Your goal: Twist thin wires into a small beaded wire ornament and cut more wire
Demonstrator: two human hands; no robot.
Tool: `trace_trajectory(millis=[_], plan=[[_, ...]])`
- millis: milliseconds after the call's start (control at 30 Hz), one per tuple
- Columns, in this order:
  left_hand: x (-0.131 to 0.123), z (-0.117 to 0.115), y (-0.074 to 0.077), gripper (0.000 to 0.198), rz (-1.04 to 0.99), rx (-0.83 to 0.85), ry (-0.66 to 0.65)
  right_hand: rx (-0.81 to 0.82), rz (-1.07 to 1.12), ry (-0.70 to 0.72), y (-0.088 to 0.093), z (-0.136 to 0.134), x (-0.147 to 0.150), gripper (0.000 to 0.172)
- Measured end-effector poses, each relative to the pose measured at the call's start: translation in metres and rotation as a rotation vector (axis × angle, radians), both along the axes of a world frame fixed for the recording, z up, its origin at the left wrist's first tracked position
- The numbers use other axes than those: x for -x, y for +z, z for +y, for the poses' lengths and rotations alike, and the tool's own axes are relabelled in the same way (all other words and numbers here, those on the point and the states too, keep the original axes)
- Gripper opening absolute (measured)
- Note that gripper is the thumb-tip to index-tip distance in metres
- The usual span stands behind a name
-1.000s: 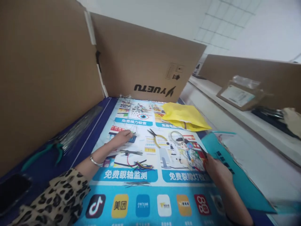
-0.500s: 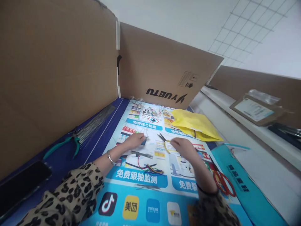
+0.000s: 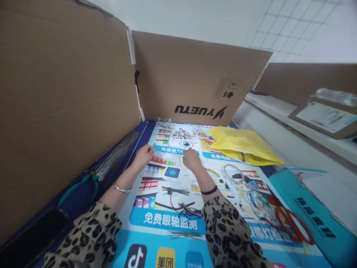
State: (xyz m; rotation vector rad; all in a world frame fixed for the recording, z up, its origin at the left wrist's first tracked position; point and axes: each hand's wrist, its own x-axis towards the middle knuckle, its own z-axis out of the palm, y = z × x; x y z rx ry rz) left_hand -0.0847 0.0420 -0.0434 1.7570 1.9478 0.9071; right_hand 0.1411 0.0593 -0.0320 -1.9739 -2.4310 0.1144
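My left hand (image 3: 145, 154) is pinched shut at the far left part of the printed poster (image 3: 167, 223), on the end of a thin wire (image 3: 167, 160) that lies faintly across the print. My right hand (image 3: 191, 158) is just to its right, fingers curled with the tips down on the poster near the red eye picture. What it pinches is too fine to make out. Behind the right wrist a yellow pliers handle (image 3: 212, 172) shows. Both sleeves are leopard print.
A silver wire bundle (image 3: 117, 156), green pliers (image 3: 80, 184) and a dark phone (image 3: 33, 234) lie left. Black ties (image 3: 175, 191), coloured wires (image 3: 186, 208), a clear ring (image 3: 234, 173), red scissors (image 3: 295, 223), a yellow bag (image 3: 242, 145) and a teal bag (image 3: 315, 216) lie right. Cardboard walls (image 3: 69, 93) enclose the left and back.
Both hands have moved toward the far end of the poster and closer together. The right hand came from the scissors side, past the yellow pliers, to the eye picture.
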Motion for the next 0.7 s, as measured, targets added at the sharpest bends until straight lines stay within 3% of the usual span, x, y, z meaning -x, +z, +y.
trace_trajectory(millis=[133, 333, 533, 600, 700], plan=[[0.024, 0.012, 0.002, 0.017, 0.152, 0.057, 0.062, -0.01, 0.05, 0.102, -0.004, -0.007, 0.013, 0.027], [0.009, 0.017, -0.002, 0.022, 0.289, 0.11, 0.012, 0.014, 0.136, 0.249, 0.009, -0.006, 0.018, 0.028], [-0.008, 0.012, -0.007, 0.025, 0.295, 0.09, -0.108, 0.001, 0.015, -0.045, 0.042, 0.018, -0.06, 0.035], [-0.012, 0.012, -0.007, 0.025, 0.266, 0.064, -0.186, 0.055, -0.053, -0.108, 0.045, 0.018, -0.081, 0.029], [-0.015, 0.014, -0.009, 0.026, 0.197, 0.022, -0.282, 0.155, -0.125, -0.116, 0.04, 0.015, -0.091, 0.021]])
